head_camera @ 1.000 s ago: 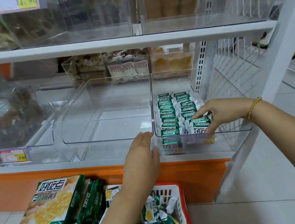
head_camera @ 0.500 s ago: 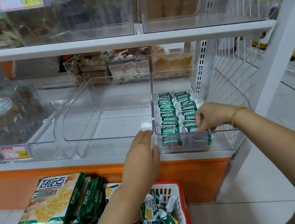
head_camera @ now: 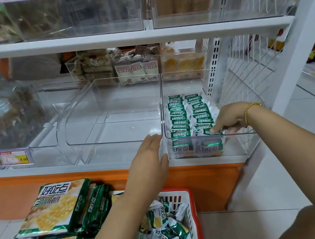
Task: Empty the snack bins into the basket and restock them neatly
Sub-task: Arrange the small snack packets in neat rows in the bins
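Left hand [head_camera: 148, 166]: fingers straight, flat against the bin's [head_camera: 241, 143] front corner.
Right hand [head_camera: 230, 119]: inside that bin, forefinger on a front packet [head_camera: 211, 131] (grip: cannot tell).
Rows of packets [head_camera: 180, 114]: two, lining the bin.
Basket [head_camera: 193, 204]: below, holding loose snacks [head_camera: 165, 223].

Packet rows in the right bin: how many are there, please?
2: left row along the bin's left wall; right row beside it, touched by the right hand. More may lie hidden underneath.

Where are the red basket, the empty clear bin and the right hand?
red basket [head_camera: 178, 190]: head view, top rim.
empty clear bin [head_camera: 114, 130]: head view, bare floor.
right hand [head_camera: 229, 117]: head view, back of the hand.
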Demonstrator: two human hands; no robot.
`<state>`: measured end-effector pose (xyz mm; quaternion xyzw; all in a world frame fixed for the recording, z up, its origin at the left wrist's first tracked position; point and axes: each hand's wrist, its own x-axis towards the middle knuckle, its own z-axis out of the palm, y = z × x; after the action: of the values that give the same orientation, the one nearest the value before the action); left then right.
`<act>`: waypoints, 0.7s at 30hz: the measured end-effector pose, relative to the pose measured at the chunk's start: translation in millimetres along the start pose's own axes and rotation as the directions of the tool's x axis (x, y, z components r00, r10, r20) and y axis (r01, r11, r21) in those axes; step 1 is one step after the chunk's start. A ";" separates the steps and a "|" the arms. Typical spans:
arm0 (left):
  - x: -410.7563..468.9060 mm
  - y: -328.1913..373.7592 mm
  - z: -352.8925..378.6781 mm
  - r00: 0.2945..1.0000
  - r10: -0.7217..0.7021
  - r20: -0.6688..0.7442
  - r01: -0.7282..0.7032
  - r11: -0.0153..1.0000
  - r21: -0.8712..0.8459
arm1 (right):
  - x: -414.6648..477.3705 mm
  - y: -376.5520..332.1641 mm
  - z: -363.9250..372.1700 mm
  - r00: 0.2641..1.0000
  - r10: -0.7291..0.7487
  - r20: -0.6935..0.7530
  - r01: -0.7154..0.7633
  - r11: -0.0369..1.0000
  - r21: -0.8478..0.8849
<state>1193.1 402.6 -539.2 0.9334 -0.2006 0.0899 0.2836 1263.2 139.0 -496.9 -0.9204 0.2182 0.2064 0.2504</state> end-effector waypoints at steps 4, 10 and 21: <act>-7.0 -6.7 -1.3 1.000 0.017 0.005 -0.017 1.000 -0.008 | 0.8 0.0 7.9 1.000 -0.007 -0.017 0.007 1.000 0.017; -33.4 -17.3 -9.8 1.000 0.022 -0.001 -0.022 0.999 -0.047 | -39.7 -18.5 6.3 0.994 -0.077 -0.072 0.064 0.983 -0.174; -122.9 -89.0 -1.6 0.821 -0.303 0.484 0.150 0.932 0.329 | -116.2 -54.4 157.8 0.774 -0.574 0.267 0.612 0.572 -0.546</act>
<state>1119.9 510.8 -616.4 0.9693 -0.1424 -0.1772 0.0932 1152.7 303.0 -544.5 -0.9624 -0.1880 0.1962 0.0032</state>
